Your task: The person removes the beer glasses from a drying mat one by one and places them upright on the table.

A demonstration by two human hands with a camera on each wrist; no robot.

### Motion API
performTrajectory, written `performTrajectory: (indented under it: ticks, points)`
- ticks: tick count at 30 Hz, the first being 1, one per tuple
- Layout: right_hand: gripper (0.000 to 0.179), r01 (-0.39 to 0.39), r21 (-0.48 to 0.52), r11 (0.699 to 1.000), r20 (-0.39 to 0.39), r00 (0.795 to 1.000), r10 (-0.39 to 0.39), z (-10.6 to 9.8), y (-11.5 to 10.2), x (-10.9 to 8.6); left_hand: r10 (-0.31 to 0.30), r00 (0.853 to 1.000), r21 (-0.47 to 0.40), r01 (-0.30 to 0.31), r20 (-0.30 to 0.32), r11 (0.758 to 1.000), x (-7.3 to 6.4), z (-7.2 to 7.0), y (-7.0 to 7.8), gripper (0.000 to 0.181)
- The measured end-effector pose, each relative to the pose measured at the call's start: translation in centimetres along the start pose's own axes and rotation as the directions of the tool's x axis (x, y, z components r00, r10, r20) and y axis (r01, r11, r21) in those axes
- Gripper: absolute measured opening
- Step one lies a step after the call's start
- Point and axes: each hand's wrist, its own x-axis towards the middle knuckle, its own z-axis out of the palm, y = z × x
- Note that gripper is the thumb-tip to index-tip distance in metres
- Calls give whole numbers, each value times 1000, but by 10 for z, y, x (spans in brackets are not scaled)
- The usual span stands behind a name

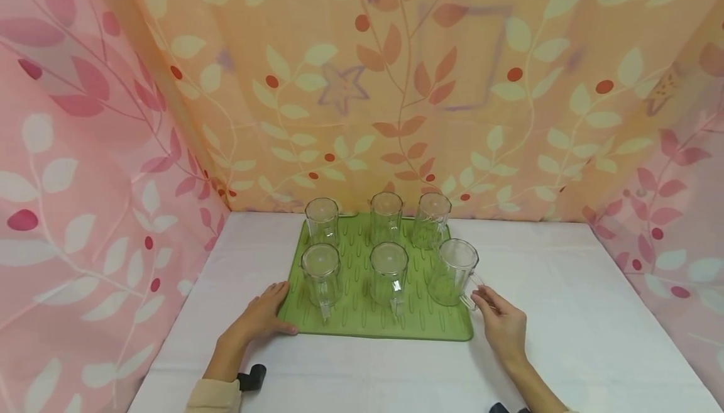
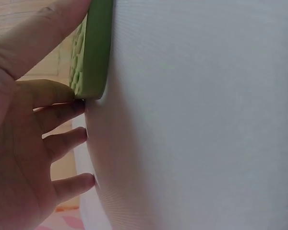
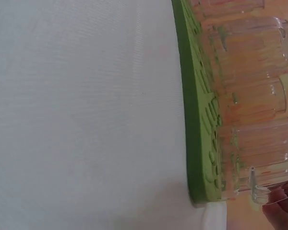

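Observation:
Several clear glass mugs stand in two rows of three on a green drying mat (image 1: 351,328). My right hand (image 1: 500,322) pinches the handle of the front right glass mug (image 1: 452,271), which is over the mat's right edge area. In the right wrist view, the fingertips (image 3: 281,206) are at that handle, low near the mat's surface. My left hand (image 1: 263,312) lies at the mat's front left corner with fingers spread. Its thumb (image 2: 43,31) runs along the front edge, while the other fingertips touch the left side and the white tabletop.
The front left mug (image 1: 320,278) and front middle mug (image 1: 389,275) have handles facing me. Behind them stand the back left (image 1: 322,221), back middle (image 1: 386,218) and back right mugs (image 1: 432,219). Floral cloth (image 1: 362,117) walls the white table (image 1: 565,287) at the back and sides.

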Motion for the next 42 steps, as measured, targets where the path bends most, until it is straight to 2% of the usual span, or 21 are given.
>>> performTrajectory:
  ticks: [5, 8, 13, 20, 29, 35, 42]
  points:
    - [22, 81, -80, 993, 20, 997, -80, -3, -4, 9, 3, 1000, 2, -3, 3, 1000, -1, -1, 0, 107]
    - [23, 110, -87, 990, 19, 994, -109, -3, -5, 13, 5, 1000, 1, -5, 7, 1000, 0, -1, 0, 107]
    - [26, 140, -55, 989, 22, 990, -139, -5, -7, 17, 5, 1000, 8, -5, 6, 1000, 0, 0, 0, 107]
    - [24, 132, -59, 990, 47, 991, -129, -9, -9, 20, 6, 1000, 3, -6, 5, 1000, 2, 0, 0, 109]
    - [23, 217, -39, 975, 32, 976, -216, -11, -13, 28, 1, 1000, -5, -1, 3, 1000, 1, 2, -4, 109]
    - [21, 241, -45, 969, 32, 970, -240, -15, -18, 35, 8, 1000, -8, -8, -2, 1000, 3, 3, -3, 110]
    - [25, 254, 22, 967, 31, 966, -255, -15, -25, 43, -1, 1000, -3, 1, 2, 1000, 4, 2, -5, 110]
